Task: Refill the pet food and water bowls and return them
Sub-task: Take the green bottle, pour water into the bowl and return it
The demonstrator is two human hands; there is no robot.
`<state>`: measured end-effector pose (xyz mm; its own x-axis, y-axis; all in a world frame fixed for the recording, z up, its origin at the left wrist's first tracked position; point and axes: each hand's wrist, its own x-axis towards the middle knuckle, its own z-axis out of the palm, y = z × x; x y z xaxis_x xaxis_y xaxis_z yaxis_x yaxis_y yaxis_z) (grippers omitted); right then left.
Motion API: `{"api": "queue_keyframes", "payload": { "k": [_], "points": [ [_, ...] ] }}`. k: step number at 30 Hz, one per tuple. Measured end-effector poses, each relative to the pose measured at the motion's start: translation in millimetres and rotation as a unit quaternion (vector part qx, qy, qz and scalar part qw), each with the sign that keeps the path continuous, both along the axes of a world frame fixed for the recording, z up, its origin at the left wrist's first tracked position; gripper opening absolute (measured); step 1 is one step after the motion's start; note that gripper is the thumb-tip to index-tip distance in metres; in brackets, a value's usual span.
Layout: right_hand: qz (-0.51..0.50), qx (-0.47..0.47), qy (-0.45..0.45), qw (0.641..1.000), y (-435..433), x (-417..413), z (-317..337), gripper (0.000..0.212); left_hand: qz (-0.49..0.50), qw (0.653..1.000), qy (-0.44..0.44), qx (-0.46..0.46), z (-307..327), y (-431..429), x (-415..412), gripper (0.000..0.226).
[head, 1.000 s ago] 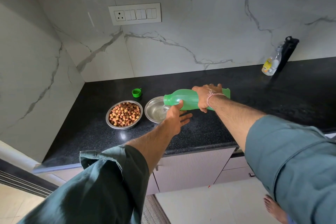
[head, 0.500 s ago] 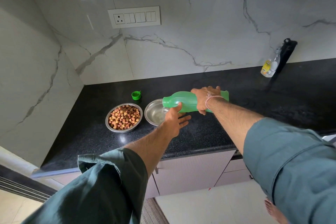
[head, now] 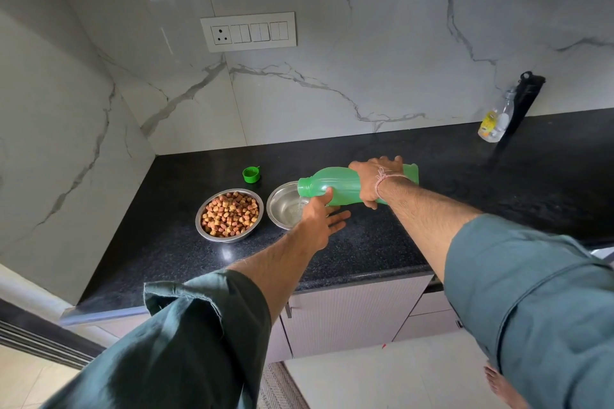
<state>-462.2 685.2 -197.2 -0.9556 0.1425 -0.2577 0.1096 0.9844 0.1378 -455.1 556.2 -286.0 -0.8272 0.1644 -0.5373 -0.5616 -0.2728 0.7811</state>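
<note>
Right hand [head: 372, 181]: fingers and thumb wrapped around the lower body of the green bottle [head: 335, 188], clamped firmly on it from above; a pale thread band circles the wrist. Left hand [head: 320, 219]: fingers straight and spread apart, holding nothing, with the thumb tip touching the underside of the bottle near its shoulder.

The green bottle is translucent plastic, uncapped, held almost horizontal above the countertop [head: 398, 242], its base pointing to the right. Its mouth hangs over the right rim of the water bowl [head: 282, 209], and a thin clear stream runs from the mouth into the bowl.

The water bowl is polished steel, with a shallow pool of water at its bottom. It stands in the left part of the countertop, about midway between front and back edges. Just beside it on the left stands the food bowl [head: 229, 215], also steel, filled with brown and orange kibble. The green cap [head: 251, 174] lies behind the two bowls, toward the back edge.

A clear spray bottle [head: 493, 123] stands at the back edge, far to the right.
</note>
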Motion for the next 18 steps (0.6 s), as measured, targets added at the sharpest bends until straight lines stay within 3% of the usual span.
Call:
{"api": "queue_keyframes", "payload": {
  "k": [18],
  "points": [
    [0.001,0.024,0.002,1.000,-4.6,1.4,1.6,0.093,-0.016,1.000,-0.002,0.008,0.7,-1.8,3.9,0.042]
  ]
}}
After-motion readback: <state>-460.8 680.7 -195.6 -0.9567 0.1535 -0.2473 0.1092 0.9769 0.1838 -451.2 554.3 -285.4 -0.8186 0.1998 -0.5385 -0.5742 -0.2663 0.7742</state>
